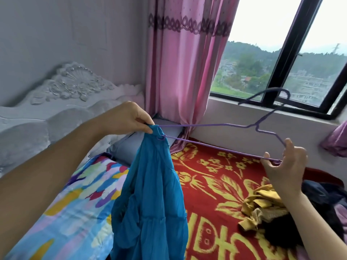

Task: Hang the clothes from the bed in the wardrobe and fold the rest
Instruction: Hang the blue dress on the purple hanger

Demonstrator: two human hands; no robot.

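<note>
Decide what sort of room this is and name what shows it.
Most likely a bedroom: a carved white headboard, a red bedspread with yellow flowers, and a pink fabric curtain beside the dark-framed window.

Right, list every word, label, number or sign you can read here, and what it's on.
None reads clearly.
On the red blanket: big yellow character-like shapes near the bottom edge, partly hidden by the blue garment and cut off; unreadable.
On the purple hanger and pink curtain: no labels visible.

There are two hands [129, 117] [286, 167], one purple hanger [256, 127], one blue garment [152, 194], one yellow garment [262, 203], one pillow [129, 145] and two curtains [184, 72] [336, 141].
</note>
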